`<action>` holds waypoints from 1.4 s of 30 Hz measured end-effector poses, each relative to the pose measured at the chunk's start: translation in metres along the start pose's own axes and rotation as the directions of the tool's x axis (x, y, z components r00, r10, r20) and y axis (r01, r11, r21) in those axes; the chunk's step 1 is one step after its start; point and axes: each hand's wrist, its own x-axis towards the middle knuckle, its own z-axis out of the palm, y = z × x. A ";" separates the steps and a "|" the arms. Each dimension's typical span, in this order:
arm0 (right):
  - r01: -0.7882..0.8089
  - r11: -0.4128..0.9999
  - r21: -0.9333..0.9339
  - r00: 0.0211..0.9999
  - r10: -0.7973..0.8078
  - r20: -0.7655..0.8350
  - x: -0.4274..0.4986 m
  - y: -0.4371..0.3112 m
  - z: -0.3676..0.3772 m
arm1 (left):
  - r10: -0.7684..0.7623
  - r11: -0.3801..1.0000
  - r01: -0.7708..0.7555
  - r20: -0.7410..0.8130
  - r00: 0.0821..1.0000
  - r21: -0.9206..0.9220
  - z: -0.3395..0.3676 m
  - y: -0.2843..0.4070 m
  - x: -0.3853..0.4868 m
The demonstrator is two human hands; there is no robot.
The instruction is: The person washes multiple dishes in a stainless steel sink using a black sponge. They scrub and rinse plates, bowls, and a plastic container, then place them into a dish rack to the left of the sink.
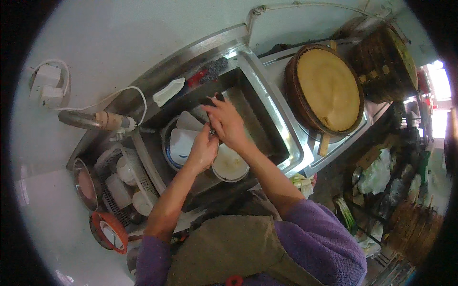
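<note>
Over a stainless steel sink (250,107), my left hand (204,148) and my right hand (227,119) meet around a small dark, slender utensil (212,125). My left hand closes on its lower end; my right fingers lie along its upper part, where black tips show. The fingers hide most of it, so its kind cannot be told. Below my left hand, white dishes (182,141) sit in a round basin (167,152) with a blue rim. A white bowl (230,162) with food residue stands under my right wrist.
Left of the sink are a faucet (89,119) and a plastic dish basket (139,164) with white bowls. A white dish (169,92) and a dark scouring pad (216,68) lie on the back ledge. A large round lidded steamer (327,89) stands at right, before stacked baskets (383,68).
</note>
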 end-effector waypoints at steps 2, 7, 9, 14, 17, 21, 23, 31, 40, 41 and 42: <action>-0.211 0.962 0.172 0.970 0.184 0.159 0.023 0.013 -0.003 | 0.247 0.924 -0.230 -0.018 0.969 0.305 -0.003 -0.001 -0.007; -0.781 -0.129 0.611 0.546 0.332 0.769 0.038 0.034 -0.013 | 0.299 0.878 -0.284 0.022 0.954 0.385 -0.012 0.004 -0.021; -0.610 -0.298 0.734 0.675 0.290 0.679 0.020 0.028 0.001 | 0.267 0.910 -0.230 -0.065 0.961 0.344 -0.012 0.007 -0.019; -0.191 -0.540 0.820 0.738 0.471 0.482 -0.021 0.010 0.050 | 0.397 0.878 -0.340 -0.116 0.910 0.337 -0.007 0.000 0.002; -0.199 -0.498 0.844 0.529 0.670 0.520 -0.027 0.003 0.058 | 0.330 0.837 -0.249 -0.086 0.940 0.488 -0.005 -0.013 0.007; -0.248 -0.325 0.913 0.289 0.874 0.390 -0.024 0.000 0.046 | 0.251 0.830 -0.171 -0.081 0.965 0.530 -0.003 -0.023 -0.005; -0.247 -0.320 0.915 0.388 0.832 0.396 -0.023 0.002 0.033 | 0.217 0.878 -0.178 -0.039 0.975 0.445 -0.003 -0.022 -0.014; -0.206 -0.566 0.798 0.809 0.360 0.464 -0.033 0.006 0.028 | 0.242 0.908 -0.239 0.035 0.970 0.344 -0.001 -0.012 -0.006; -0.481 -0.420 0.769 0.582 0.504 0.639 -0.060 -0.006 0.053 | 0.258 0.604 -0.166 0.006 0.966 0.780 -0.010 -0.026 0.006; -0.520 -0.403 0.753 0.530 0.539 0.655 -0.061 -0.006 0.056 | 0.236 0.542 -0.116 -0.018 0.972 0.833 -0.009 -0.024 0.005; -0.526 -0.409 0.746 0.507 0.553 0.661 -0.063 -0.005 0.058 | 0.221 0.545 -0.130 0.008 0.975 0.828 -0.009 -0.022 0.004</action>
